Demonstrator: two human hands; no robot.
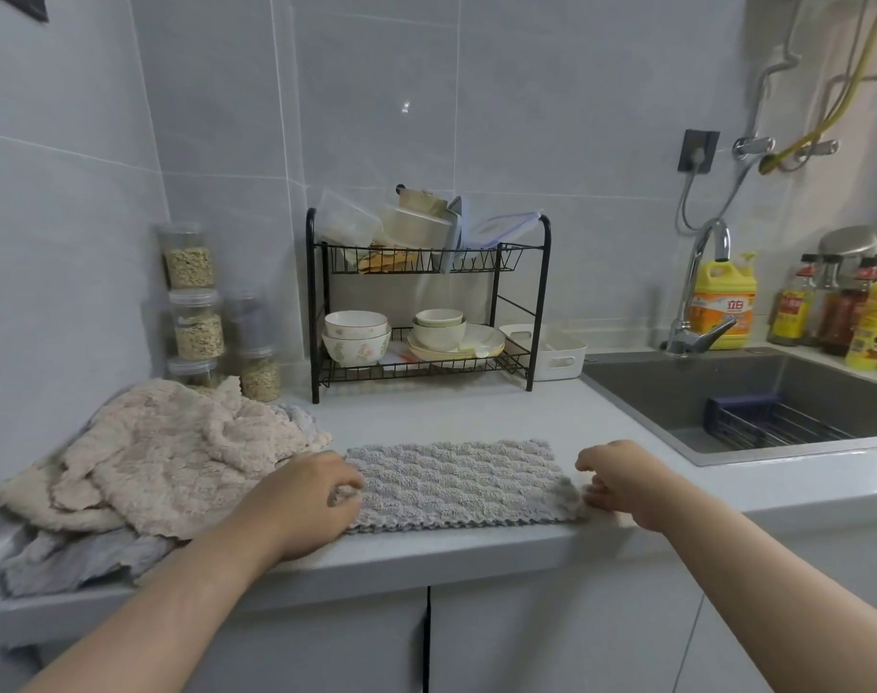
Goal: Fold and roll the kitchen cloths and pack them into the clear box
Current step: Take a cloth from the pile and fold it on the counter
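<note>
A grey textured cloth (454,485) lies folded into a flat strip near the front edge of the white counter (476,412). My left hand (309,497) pinches its left end, and my right hand (613,480) pinches its right end. A heap of beige cloths (176,455) with grey ones (76,560) underneath sits at the left of the counter, touching my left hand. A clear box (349,222) rests tilted on the top shelf of the black rack (426,302); I cannot tell whether it is the packing box.
The rack holds bowls (356,335) and plates at the back. Stacked jars (196,307) of grain stand in the left corner. A white basket (551,350) sits beside the rack. The sink (726,392) with tap (696,297) lies to the right, bottles behind it.
</note>
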